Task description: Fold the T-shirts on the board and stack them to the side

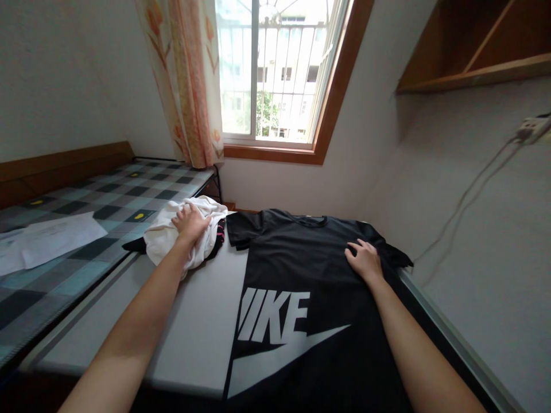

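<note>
A black T-shirt (293, 258) with large white lettering and a swoosh lies spread over the right part of the white table (193, 321). My right hand (365, 261) rests on its upper right part, fingers spread and holding nothing. To the left, my left hand (191, 222) is on a crumpled white garment (166, 235) at the table's far left corner. Its fingers lie over the cloth, and whether they grip it is hard to see. Dark fabric with pink marks (218, 238) shows from under the white garment.
A bed with a checked cover (99, 195) adjoins the table on the left, with paper sheets (55, 238) on it. Behind are a curtain (193, 86) and a barred window (284, 74). A wooden shelf (477, 74) and a plugged-in cable (469, 198) are at the right wall.
</note>
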The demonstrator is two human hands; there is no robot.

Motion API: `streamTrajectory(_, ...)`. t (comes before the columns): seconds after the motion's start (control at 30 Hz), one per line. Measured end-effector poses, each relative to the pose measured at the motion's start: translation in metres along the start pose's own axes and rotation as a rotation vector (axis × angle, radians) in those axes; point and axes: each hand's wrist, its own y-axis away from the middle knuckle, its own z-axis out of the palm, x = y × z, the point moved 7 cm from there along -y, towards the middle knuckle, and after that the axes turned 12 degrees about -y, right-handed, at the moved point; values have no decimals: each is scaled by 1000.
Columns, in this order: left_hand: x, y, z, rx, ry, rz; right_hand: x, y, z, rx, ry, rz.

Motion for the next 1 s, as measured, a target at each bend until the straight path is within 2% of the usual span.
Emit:
streamTrajectory(0.1, 5, 2, -1, 28, -1, 50, 1, -1, 1, -4, -8, -3)
streamTrajectory(0.2, 2, -1, -3, 72, 96, 11, 1, -1, 1, -14, -31, -9)
streamTrajectory(0.23, -2, -4, -3, 79, 183, -33, 1, -1, 1, -15, -41, -10)
streamTrajectory(0.3, -18, -13, -5, 128, 498, -179, 1, -1, 0, -9, -58, -5)
streamTrajectory(0.4, -39, -28, -17, 290, 975, -370, 1, -1, -2, 0, -83, 9)
streamTrajectory(0.5, -43, -33, -55, 473, 1120, -377, -7, -2, -4, 22, -141, -22)
streamTrajectory(0.57, -35, -23, -89, 577, 1181, -301, -18, -3, -6, 43, -208, -78)
streamTrajectory(0.6, -28, -13, -107, 645, 1222, -231, -24, -3, -7, 50, -244, -107)
streamTrajectory(0.63, -18, 2, -126, 758, 1352, -72, -30, -2, -7, 52, -278, -132)
streamTrajectory(0.67, -6, 17, -142, 821, 1454, 105, -36, -1, -7, 46, -306, -152)
streamTrajectory(0.7, 10, 30, -152, 792, 1504, 266, -40, 0, -6, 36, -327, -166)
streamTrajectory(0.77, 51, 50, -152, 490, 1458, 511, -47, 3, -3, -5, -355, -185)
streamTrajectory(0.83, 95, 68, -133, 130, 1235, 760, -50, 6, 1, -65, -371, -200)
streamTrajectory(0.87, 112, 76, -119, -11, 1101, 854, -50, 7, 3, -95, -374, -205)
streamTrajectory(0.9, 123, 82, -105, -102, 975, 915, -50, 8, 5, -120, -372, -209)
streamTrajectory(0.93, 130, 84, -93, -143, 862, 943, -49, 8, 6, -140, -367, -211)
streamTrajectory(1.0, 130, 78, -77, -100, 657, 897, -48, 8, 7, -161, -351, -212)
